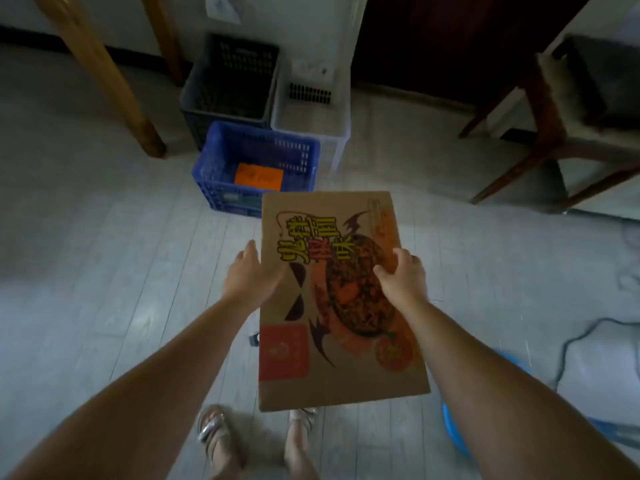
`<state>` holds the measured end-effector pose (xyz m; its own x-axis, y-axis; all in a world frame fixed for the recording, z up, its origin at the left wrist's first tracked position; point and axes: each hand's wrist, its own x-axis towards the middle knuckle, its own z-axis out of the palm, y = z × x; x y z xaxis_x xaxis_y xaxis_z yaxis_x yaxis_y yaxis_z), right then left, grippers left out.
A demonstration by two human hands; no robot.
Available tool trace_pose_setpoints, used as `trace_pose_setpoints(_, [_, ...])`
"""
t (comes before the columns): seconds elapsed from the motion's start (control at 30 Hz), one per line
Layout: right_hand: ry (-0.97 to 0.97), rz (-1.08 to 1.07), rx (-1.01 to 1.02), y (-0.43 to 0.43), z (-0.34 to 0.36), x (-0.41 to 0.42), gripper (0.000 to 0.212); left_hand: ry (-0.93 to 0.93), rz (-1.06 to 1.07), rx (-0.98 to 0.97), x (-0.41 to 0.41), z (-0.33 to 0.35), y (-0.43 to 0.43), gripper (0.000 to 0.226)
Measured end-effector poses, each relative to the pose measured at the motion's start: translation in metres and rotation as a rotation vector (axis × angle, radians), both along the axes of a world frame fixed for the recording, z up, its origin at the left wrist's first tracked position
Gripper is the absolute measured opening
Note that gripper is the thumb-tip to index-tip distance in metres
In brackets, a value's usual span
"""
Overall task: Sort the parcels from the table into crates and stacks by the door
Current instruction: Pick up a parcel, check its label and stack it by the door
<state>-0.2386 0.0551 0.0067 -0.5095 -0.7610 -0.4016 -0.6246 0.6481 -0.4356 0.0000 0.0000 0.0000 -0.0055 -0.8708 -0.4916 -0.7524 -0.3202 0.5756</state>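
I hold a flat brown cardboard parcel (332, 375) printed with yellow characters and a food picture, level above the floor in front of me. My left hand (247, 275) grips its left edge, fingers under it. My right hand (403, 275) clasps its right edge, thumb on top. Just beyond the parcel stands a blue crate (221, 157) holding an orange parcel (258, 174). Behind it are a dark crate (194, 95) and a white crate (343, 109), against the wall beside a dark door (450, 39).
A wooden table leg (104, 74) stands left of the crates. A wooden chair (554, 126) stands at the right. A cable (585, 334) and a blue round object (450, 424) lie on the floor at lower right. My sandalled feet (214, 431) are below.
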Motion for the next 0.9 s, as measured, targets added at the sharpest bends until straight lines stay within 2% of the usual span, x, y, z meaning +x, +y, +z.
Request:
trace_pose_setpoints(0.1, [0.095,-0.112,0.073,0.007,-0.025,-0.012,0.071,-0.048,0.053,0.109,0.0,-0.026,0.006,0.072])
trace_pose_setpoints(0.2, [0.033,-0.268,0.179,0.018,-0.052,-0.024,0.081,0.048,0.155,0.262,0.001,-0.055,0.017,0.063])
trace_pose_setpoints(0.33, [-0.139,-0.323,0.252,0.027,-0.074,-0.033,0.066,0.154,0.23,0.351,-0.003,-0.078,0.026,0.052])
trace_pose_setpoints(0.57, [-0.229,-0.302,0.129,0.025,-0.063,-0.027,0.059,0.202,0.237,0.283,0.01,-0.059,0.019,0.049])
trace_pose_setpoints(0.9, [-0.31,-0.163,-0.175,-0.067,0.027,0.056,0.046,0.322,0.43,-0.025,0.101,0.044,-0.038,0.044])
